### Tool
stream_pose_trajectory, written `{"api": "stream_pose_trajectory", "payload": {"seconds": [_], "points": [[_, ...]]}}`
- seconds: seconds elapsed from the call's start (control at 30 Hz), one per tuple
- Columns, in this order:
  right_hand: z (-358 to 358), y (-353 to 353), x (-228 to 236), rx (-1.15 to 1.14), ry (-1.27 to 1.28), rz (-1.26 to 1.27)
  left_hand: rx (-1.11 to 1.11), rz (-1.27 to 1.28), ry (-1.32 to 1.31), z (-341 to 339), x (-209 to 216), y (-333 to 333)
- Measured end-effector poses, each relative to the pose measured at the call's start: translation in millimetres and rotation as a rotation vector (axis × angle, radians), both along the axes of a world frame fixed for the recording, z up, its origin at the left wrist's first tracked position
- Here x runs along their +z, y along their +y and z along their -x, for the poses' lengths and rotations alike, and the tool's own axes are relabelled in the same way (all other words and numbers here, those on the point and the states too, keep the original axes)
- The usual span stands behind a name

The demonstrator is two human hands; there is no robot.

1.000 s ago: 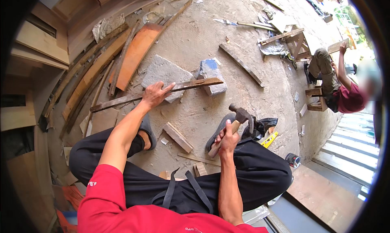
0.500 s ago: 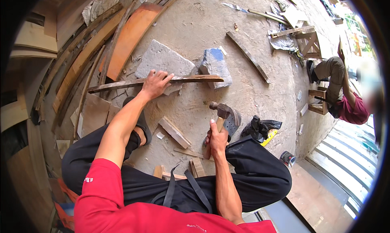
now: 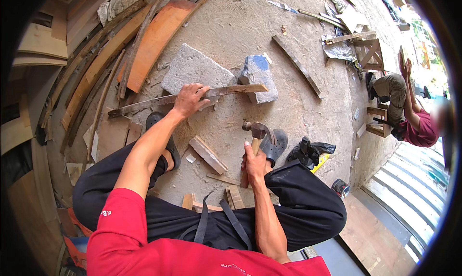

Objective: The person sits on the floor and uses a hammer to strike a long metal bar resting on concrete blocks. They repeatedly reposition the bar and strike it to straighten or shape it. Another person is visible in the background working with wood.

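Two bare hands are at work, each closed on something. The left hand [image 3: 189, 100] grips a long wood strip [image 3: 237, 89] near its middle, fingers over the far edge and thumb on the near side. The right hand [image 3: 254, 164] is wrapped around the handle of a hammer [image 3: 259, 130], its thumb laid along the wood and the metal head uppermost, apart from the strip.

The strip runs crosswise in front of the person, passing over the near parts of a broad grey block [image 3: 196, 68] and a smaller block [image 3: 260, 78] with a blue patch on top. Its right end reaches the smaller block; its left end extends well past the broad one.

Closer to the body, a short wood piece [image 3: 208, 154] lies on the floor [image 3: 231, 119] between the dark shoes. Just beside the right shoe [image 3: 276, 148] sits a crumpled black bag [image 3: 304, 151], with a can [image 3: 340, 187] beyond the right knee.

Farther out, a dark wood bar [image 3: 297, 66] lies past the smaller block, an orange board [image 3: 161, 41] leans among planks at left, and a co-worker [image 3: 420, 127] in dark red sits at far right.
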State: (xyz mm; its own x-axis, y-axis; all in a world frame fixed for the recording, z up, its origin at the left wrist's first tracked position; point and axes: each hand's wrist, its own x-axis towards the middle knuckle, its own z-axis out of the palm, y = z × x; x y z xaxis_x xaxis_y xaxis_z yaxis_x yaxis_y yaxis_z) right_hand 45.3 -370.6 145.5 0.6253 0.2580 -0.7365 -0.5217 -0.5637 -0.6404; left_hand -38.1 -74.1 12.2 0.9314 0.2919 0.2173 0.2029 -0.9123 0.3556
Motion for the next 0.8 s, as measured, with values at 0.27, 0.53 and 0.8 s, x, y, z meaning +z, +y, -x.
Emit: {"api": "stream_pose_trajectory", "payload": {"seconds": [0.27, 0.53, 0.8], "points": [[-11, 9, -18, 0.027, -0.103, 0.063, 0.043, -0.032, 0.005, -14, -7, 2], [-59, 75, -21, -0.002, -0.208, -0.035, -0.042, -0.228, 0.112, -34, -1, 34], [-106, 122, -26, 0.092, -0.300, -0.061, -0.159, 0.002, 0.196, -33, -9, 38]]}}
